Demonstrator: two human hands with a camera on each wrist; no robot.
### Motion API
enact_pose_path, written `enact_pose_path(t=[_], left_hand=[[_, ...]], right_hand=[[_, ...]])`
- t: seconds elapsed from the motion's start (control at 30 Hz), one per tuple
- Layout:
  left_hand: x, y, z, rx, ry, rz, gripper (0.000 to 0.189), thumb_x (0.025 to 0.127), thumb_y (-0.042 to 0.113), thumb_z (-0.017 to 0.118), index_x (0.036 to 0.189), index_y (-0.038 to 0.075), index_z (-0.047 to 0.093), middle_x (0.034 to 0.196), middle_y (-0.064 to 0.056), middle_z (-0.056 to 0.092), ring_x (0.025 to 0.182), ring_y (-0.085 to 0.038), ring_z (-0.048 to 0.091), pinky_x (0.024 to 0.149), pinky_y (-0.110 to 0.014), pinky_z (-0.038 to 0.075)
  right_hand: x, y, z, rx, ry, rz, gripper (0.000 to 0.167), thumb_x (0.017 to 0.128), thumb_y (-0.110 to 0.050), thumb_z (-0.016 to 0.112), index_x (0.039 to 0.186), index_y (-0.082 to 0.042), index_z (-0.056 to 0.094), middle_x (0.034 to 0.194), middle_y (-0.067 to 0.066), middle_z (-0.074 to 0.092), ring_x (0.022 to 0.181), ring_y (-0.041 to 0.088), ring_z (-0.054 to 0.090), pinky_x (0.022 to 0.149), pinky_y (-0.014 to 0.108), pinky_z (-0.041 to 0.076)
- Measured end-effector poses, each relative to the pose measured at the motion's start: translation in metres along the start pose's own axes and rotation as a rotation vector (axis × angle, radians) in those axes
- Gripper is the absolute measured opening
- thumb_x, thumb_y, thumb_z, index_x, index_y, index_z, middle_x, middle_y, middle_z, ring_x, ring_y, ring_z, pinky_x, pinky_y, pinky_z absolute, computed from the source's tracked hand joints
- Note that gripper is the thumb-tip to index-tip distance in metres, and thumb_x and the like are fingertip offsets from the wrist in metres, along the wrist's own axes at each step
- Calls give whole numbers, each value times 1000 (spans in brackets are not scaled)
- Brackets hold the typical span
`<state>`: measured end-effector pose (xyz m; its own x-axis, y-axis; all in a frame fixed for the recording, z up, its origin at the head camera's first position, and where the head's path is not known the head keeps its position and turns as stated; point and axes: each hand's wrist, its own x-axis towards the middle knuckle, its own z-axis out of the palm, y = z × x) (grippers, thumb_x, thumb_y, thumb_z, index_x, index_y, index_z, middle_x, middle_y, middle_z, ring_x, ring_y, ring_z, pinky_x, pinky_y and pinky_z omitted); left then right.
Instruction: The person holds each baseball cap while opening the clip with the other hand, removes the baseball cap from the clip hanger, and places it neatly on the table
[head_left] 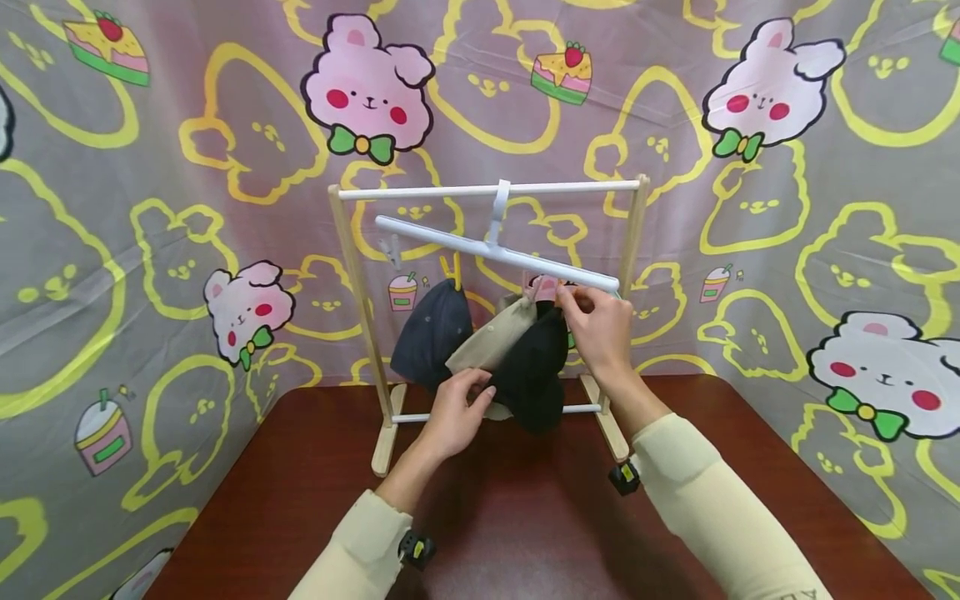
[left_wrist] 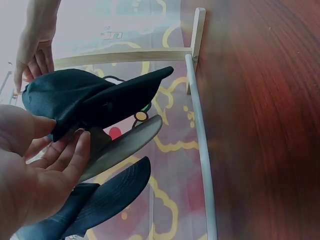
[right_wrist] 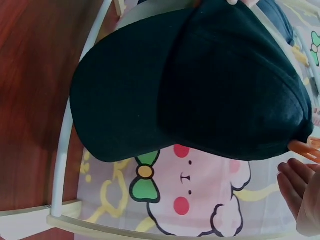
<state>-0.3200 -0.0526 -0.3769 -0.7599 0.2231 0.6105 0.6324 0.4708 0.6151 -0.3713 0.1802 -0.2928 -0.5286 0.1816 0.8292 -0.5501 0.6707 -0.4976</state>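
A black cap hangs brim down at the right of a tilted white clip hanger. My left hand pinches the cap's lower edge, thumb outside and fingers under the rim, as the left wrist view shows. Up at the crown, my right hand pinches an orange clip that meets the top of the black cap. Beside it hang a beige cap, partly hidden behind the black one, and a dark blue cap under a yellow clip.
The hanger hooks over the white top rail of a small wooden rack on a reddish-brown table. A pale clip dangles at the hanger's left end. Behind stands a patterned curtain.
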Motion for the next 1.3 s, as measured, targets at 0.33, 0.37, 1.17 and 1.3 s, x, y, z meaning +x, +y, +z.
enact_pose_path(t=[0.33,0.37,1.17,1.3], left_hand=[[2,-2,-6,-260,-70,-159,20,99,-2,62,118,-8,65,107,-22,68,78,-32,76,70,-29,59],[1,-1,-7,-278,-69,-174,20,99,-2,62,118,-8,64,107,-23,68,79,-33,76,72,-31,60],[-1,-4,-7,-402,-159,-195,25,100,-4,59,123,-12,63,110,-27,69,92,-41,74,87,-43,60],[-2,-5,-7,-412,-152,-197,25,100,-4,59,124,-13,62,110,-28,69,91,-40,75,86,-42,60]], right_hand=[[9,-6,-2,-33,-26,-4,32,94,-37,75,85,-8,82,72,4,76,66,20,72,64,39,53],[9,-6,-2,-31,-27,-4,31,94,-37,75,85,-8,82,73,4,76,67,20,72,63,39,53],[8,-6,6,-110,35,-37,39,92,-35,77,64,-9,73,60,4,68,58,25,62,54,37,42],[9,-7,9,-150,54,-92,42,91,-30,76,56,-9,66,53,3,60,54,30,58,50,40,39]])
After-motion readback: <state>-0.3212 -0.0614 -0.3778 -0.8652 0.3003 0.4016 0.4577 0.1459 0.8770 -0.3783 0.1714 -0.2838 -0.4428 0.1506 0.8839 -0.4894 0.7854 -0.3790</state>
